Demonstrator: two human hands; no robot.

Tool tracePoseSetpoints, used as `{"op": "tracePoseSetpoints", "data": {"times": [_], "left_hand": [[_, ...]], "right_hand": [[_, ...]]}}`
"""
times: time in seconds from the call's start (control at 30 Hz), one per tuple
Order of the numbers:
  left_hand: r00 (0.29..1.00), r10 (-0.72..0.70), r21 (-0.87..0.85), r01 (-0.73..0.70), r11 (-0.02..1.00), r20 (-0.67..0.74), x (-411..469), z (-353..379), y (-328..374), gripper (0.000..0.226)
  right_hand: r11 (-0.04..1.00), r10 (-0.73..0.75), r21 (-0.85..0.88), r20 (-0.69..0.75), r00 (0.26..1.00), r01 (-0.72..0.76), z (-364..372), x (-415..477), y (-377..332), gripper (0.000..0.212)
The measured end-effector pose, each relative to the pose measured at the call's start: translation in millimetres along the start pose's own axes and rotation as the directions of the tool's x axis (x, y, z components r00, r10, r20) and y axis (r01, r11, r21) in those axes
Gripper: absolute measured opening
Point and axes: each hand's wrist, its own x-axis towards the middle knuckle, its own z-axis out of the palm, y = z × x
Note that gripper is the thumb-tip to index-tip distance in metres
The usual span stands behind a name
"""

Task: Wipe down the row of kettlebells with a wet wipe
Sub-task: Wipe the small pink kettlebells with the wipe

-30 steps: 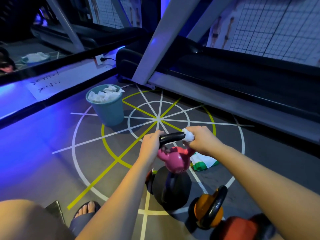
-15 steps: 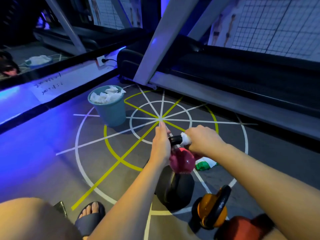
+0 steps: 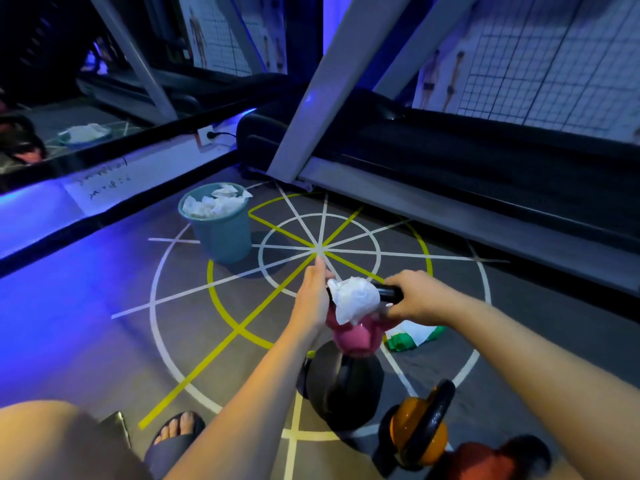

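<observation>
While the pink kettlebell (image 3: 353, 337) hung lifted off the floor (image 3: 104, 323), above the black kettlebell (image 3: 346, 386) in the row, I had my right grip (image 3: 420, 299) clamped round the right end of its black handle (image 3: 389, 293), carrying the weight. The wet wipe (image 3: 355, 299) sat bunched over the middle of that handle, between the two hands and touching my left grip (image 3: 313, 299). The left fingers looked mostly straight, with the palm turned in against the wipe. Whether the thumb pinched the wipe behind it I could not tell from this angle. The handle's long axis ran left to right across my view, so the wipe lay just right of the left grip and left of the right one, with the left nearer. I judged the coming stroke would have to run along that axis, and that the right grip covered a stretch not yet reachable. The orange kettlebell (image 3: 415, 427) and a red kettlebell (image 3: 485, 459) sat nearer me, and a bin (image 3: 221, 237) of used wipes stood farther off.
</observation>
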Motion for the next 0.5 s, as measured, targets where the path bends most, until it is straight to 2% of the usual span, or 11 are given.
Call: {"op": "tracePoseSetpoints", "data": {"times": [0.03,0.13,0.2,0.23,0.27,0.3,0.33,0.37,0.43,0.47,0.5], "left_hand": [[1.0,0.013,0.063,-0.015,0.998,0.026,-1.2,1.3,1.0,0.052],[0.996,0.08,0.181,-0.085,0.98,0.031,-6.8,-1.7,3.7,0.038],[0.948,0.318,0.197,-0.311,0.93,-0.007,-13.9,-12.4,14.9,0.026],[0.895,0.443,0.235,-0.442,0.866,0.053,-15.7,-18.3,22.9,0.029],[0.839,0.509,0.295,-0.544,0.786,0.192,-16.5,-22.2,31.8,0.042],[0.796,0.479,0.385,-0.601,0.701,0.371,-16.9,-22.3,40.1,0.059],[0.771,0.37,0.508,-0.625,0.592,0.518,-19.0,-17.7,47.3,0.075],[0.771,0.247,0.63,-0.626,0.46,0.587,-20.5,-11.2,48.8,0.086],[0.834,0.128,0.812,-0.552,0.19,0.537,-22.3,2.9,43.9,0.077],[0.869,0.146,0.861,-0.491,0.134,0.473,-19.5,6.4,42.1,0.061],[0.901,0.172,0.892,-0.423,0.156,0.398,-15.5,6.6,41.3,0.048]], "right_hand": [[1.0,0.016,-0.005,-0.025,1.0,-0.016,4.7,1.8,-0.7,0.01],[0.998,0.063,0.026,-0.066,0.996,-0.062,10.0,4.1,-3.1,0.018],[0.997,0.07,0.044,-0.071,0.995,-0.067,8.4,3.6,-5.3,0.022],[0.997,0.074,0.028,-0.07,0.995,-0.072,8.7,4.6,-5.9,0.024],[0.997,0.077,0.014,-0.073,0.994,-0.076,10.2,5.5,-7.3,0.023],[0.997,0.081,-0.012,-0.087,0.993,-0.083,12.6,8.0,-7.9,0.016],[0.996,0.079,-0.036,-0.102,0.992,-0.083,14.2,9.4,-10.0,0.006],[0.995,0.076,-0.059,-0.113,0.991,-0.083,15.9,11.3,-12.1,0.008],[0.994,0.062,-0.077,-0.12,0.991,-0.071,16.7,13.0,-17.4,0.016],[0.995,0.057,-0.072,-0.119,0.991,-0.066,16.7,13.3,-20.0,0.018],[0.996,0.053,-0.062,-0.117,0.992,-0.06,17.0,13.7,-22.3,0.02]]}}
